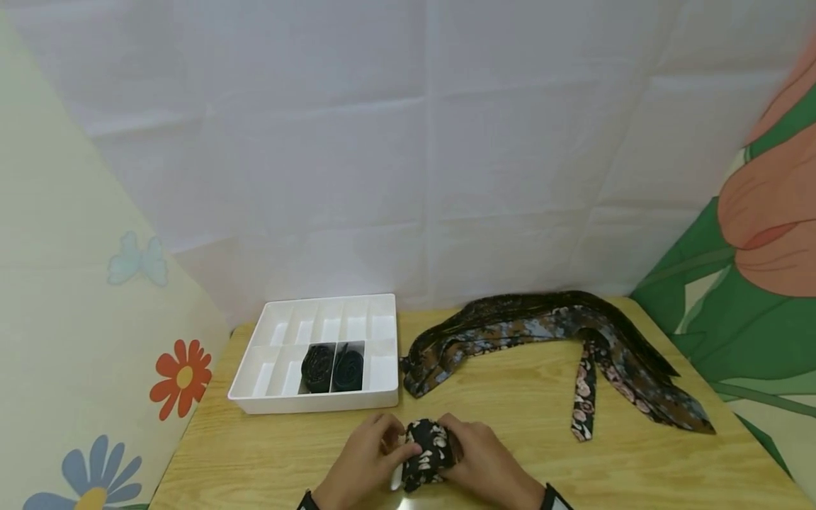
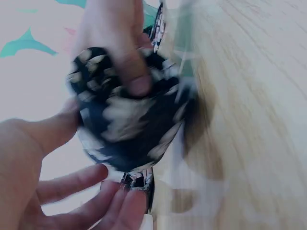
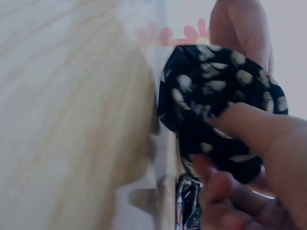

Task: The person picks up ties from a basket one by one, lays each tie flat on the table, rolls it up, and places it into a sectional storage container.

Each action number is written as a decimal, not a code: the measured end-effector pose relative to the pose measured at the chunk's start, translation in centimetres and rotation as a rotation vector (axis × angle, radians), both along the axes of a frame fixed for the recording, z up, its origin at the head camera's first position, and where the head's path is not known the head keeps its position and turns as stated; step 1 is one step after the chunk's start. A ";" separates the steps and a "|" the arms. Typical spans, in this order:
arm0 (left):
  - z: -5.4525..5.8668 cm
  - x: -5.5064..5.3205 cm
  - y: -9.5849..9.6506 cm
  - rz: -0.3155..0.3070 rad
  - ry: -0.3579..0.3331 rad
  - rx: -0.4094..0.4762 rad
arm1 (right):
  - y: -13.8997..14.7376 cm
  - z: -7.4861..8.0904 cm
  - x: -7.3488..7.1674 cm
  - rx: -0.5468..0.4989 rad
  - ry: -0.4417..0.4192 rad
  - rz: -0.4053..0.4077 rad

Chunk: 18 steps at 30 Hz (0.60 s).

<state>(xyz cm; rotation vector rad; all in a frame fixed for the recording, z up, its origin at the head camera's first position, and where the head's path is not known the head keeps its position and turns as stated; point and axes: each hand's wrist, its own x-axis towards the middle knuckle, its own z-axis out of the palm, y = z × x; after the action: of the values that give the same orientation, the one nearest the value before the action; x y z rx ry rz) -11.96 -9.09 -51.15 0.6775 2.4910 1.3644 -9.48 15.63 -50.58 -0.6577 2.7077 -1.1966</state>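
Note:
A rolled necktie (image 1: 426,453), black with a cream floral print, is between my two hands near the table's front edge. My left hand (image 1: 366,457) holds its left side, the thumb lying on the cloth. In the left wrist view the left thumb and index fingertip meet the side of the roll (image 2: 129,124), with the other fingers spread below. My right hand (image 1: 484,457) grips the right side. The right wrist view shows the right thumb (image 3: 249,120) pressed into the coiled end, fingers curled underneath.
A white divided tray (image 1: 312,405) stands at back left, with two dark rolled neckties (image 1: 317,368) in neighbouring front compartments. Several long patterned neckties (image 1: 529,331) lie in a curved bunch at back right, one narrow floral end (image 1: 583,404) hanging toward the front. White cloth (image 1: 421,142) backs the table.

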 end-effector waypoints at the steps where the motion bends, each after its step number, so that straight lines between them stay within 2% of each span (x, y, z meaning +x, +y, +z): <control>1: 0.0 0.0 0.1 0.014 -0.013 0.001 | -0.1 0.1 0.0 -0.005 0.019 -0.016; 5: 0.1 0.1 0.5 0.036 -0.123 0.066 | -0.7 0.6 0.0 0.001 0.135 -0.072; 9: 0.5 0.0 1.1 0.066 -0.207 0.148 | -1.1 0.9 0.1 0.013 0.223 -0.088; 13: 0.8 -0.1 2.0 0.133 -0.293 0.214 | -1.3 1.2 0.1 0.035 0.278 -0.086; 16: 0.8 -0.1 2.4 0.185 -0.322 0.251 | -1.3 1.3 0.1 0.039 0.307 -0.065; 18: 0.8 0.0 2.5 0.211 -0.316 0.285 | -1.1 1.3 0.0 0.035 0.284 -0.050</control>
<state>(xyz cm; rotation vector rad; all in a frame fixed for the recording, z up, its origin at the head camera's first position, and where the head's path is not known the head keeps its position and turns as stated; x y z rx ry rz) -12.01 -6.63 -50.36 0.2244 2.1879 1.7685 -9.46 14.49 -49.29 -0.8164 2.9844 -1.1419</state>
